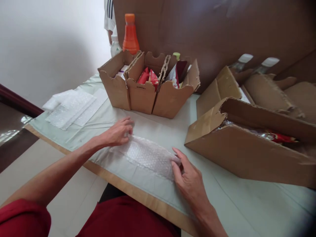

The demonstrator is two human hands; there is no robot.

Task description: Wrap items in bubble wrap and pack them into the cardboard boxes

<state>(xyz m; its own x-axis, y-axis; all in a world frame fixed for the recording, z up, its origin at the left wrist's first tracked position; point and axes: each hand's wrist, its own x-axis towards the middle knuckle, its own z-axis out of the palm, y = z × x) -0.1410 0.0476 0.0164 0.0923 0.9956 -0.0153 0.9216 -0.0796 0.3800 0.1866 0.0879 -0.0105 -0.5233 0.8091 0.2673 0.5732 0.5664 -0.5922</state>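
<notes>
A strip of clear bubble wrap lies slantwise on the cloth-covered table in front of me. My left hand has its fingers closed at the strip's upper left corner; its fingertips are slightly blurred. At the opposite end, my right hand pinches the short edge between thumb and fingers. Farther left, a pile of bubble wrap pouches or sheets rests on the pale cloth.
Cardboard bins holding red packets stand ahead. Larger cardboard bins occupy the right side. Behind are an orange bottle and white-capped bottles. Another person's sleeve shows at the back. The table's wooden edge runs before me.
</notes>
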